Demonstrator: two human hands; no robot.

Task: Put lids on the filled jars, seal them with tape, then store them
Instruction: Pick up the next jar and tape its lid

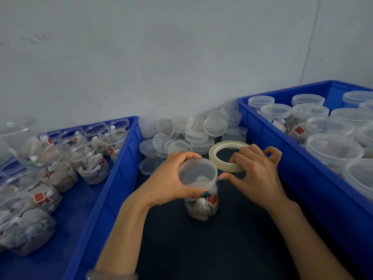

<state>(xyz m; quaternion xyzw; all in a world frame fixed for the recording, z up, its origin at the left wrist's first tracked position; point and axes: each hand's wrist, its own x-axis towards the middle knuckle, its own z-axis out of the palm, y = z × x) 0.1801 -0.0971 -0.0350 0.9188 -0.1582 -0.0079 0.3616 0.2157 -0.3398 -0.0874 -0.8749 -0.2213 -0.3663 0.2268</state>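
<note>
A clear plastic jar [201, 207] filled with tea bags stands on the dark table between two blue crates, a clear lid [196, 171] on top. My left hand [173, 182] grips the lid and the jar's upper part from the left. My right hand [254, 170] holds a roll of clear tape [217, 152] just right of the jar. Its thumb and forefinger pinch at the lid's edge.
A blue crate [113, 178] on the left holds several open filled jars [88, 158]. A blue crate [282, 164] on the right holds several lidded jars [333, 150]. Loose clear lids [193, 130] are piled at the back against the wall.
</note>
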